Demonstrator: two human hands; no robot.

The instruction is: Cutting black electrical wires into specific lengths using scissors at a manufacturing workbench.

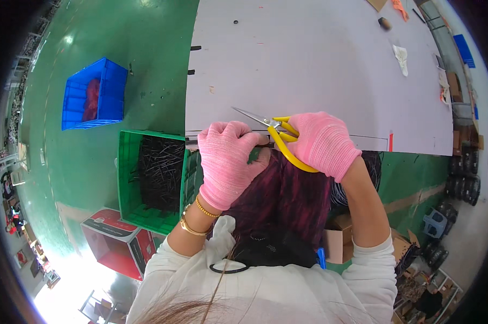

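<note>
Both my hands wear pink knitted gloves at the near edge of the white table. In my right hand [322,143] is a pair of scissors [291,154] with yellow handles. Their slim silver blades point to the far left, above the tabletop and beyond my left hand. My left hand [230,159] is closed at the table edge, thumb and fingers bent together on a thin black strip [266,144]. Most of that strip lies hidden under the glove, so its full shape does not show. A green patch shows between the thumb and palm.
Left of me, a green crate [124,178] holds many thin black pieces. A red and grey box [114,237] stands near it. Farther off, a blue crate [111,89] contains something red. The white table [308,70] bears small dark bits and a white scrap [400,59].
</note>
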